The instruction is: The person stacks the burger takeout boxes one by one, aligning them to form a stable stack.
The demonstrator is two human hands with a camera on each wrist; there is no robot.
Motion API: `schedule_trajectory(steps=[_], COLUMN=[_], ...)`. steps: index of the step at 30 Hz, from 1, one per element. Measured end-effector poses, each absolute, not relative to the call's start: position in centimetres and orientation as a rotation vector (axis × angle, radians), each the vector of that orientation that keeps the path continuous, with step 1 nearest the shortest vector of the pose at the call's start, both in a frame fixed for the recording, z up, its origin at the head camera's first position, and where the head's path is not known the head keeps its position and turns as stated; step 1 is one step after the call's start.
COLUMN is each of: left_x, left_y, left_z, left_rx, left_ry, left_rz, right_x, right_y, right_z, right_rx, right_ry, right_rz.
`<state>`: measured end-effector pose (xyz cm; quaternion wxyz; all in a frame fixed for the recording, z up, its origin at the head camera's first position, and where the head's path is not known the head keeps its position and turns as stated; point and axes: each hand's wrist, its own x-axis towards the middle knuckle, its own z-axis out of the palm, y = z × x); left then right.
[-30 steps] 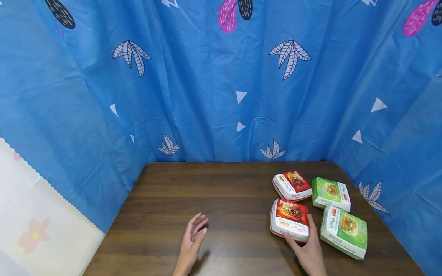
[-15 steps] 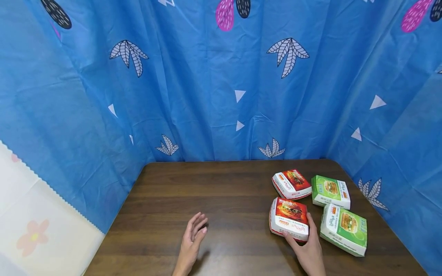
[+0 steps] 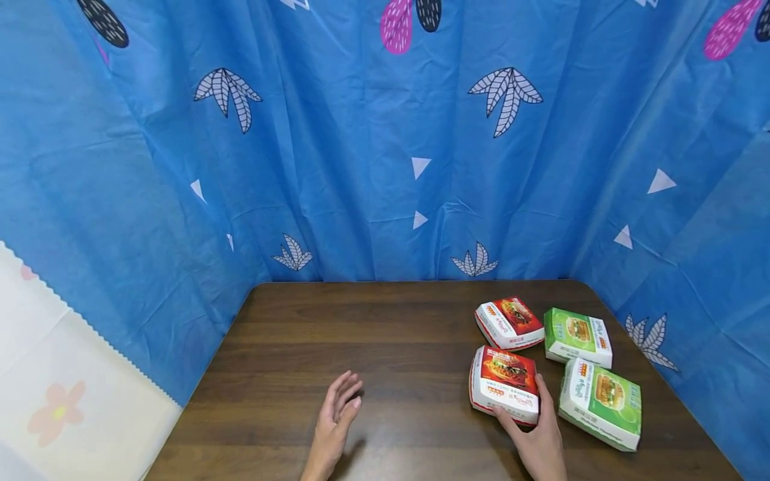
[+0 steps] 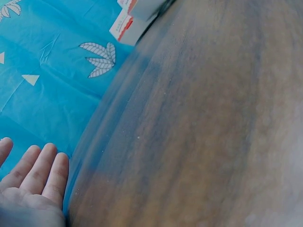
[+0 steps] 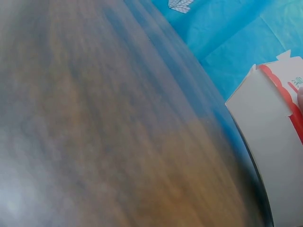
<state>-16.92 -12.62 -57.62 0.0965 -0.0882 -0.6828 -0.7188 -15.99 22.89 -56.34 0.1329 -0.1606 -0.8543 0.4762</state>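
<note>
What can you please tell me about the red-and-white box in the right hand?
The red-and-white box looks like printed cardboard, with white walls, red trim, and a food picture and lettering on top. It appears closed, top facing up, at the right side of the table. The right hand holds its near right corner.

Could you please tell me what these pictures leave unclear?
Head view: inside of the near red-and-white square cardboard box, hidden by its lid.
Right wrist view: most of the right hand, beyond the right edge.
Left wrist view: lower palm of the left hand, blurred.
</note>
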Motion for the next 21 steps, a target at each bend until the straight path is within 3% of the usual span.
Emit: schedule_trajectory(steps=[21], left_x=[-16.9], left_y=[-12.7], left_z=[-57.7], left_rx=[-0.31], left_ry=[-2.008], left_rz=[-2.114], right_x=[-15.6], right_y=[21.8], right_z=[-55.7], right_rx=[-0.469], right_ry=[-2.413], right_rz=[1.475])
